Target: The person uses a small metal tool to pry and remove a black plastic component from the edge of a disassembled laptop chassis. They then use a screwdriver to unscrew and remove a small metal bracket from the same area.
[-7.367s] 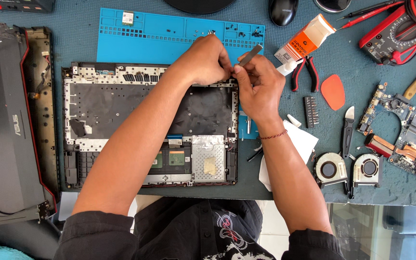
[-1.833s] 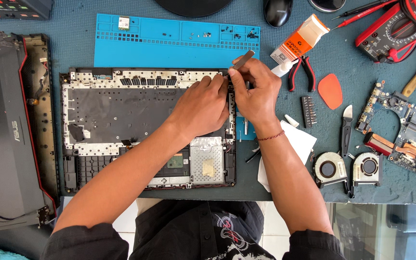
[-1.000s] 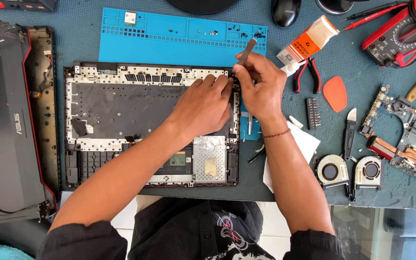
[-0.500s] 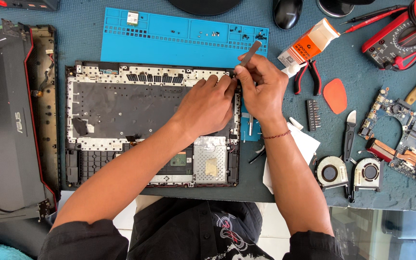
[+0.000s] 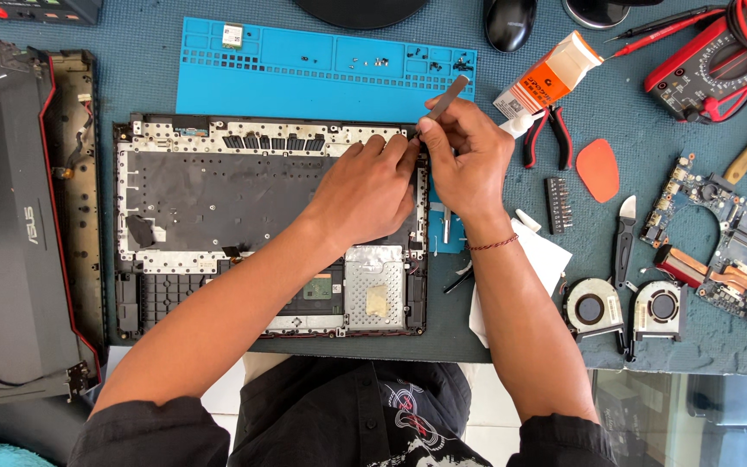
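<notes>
Right hand (image 5: 470, 160) gripping a metal pry tool (image 5: 444, 97) at the laptop chassis's (image 5: 218, 186) top-right corner, left hand (image 5: 373, 186) pressed flat beside it.

Teal workbench top (image 5: 131, 86); glass panel (image 5: 693, 415) at lower right

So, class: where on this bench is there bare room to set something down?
Bare mat shows left of the blue tray, and between the orange pick and circuit board. It is crowded by the right hand, pliers and fans.
</notes>
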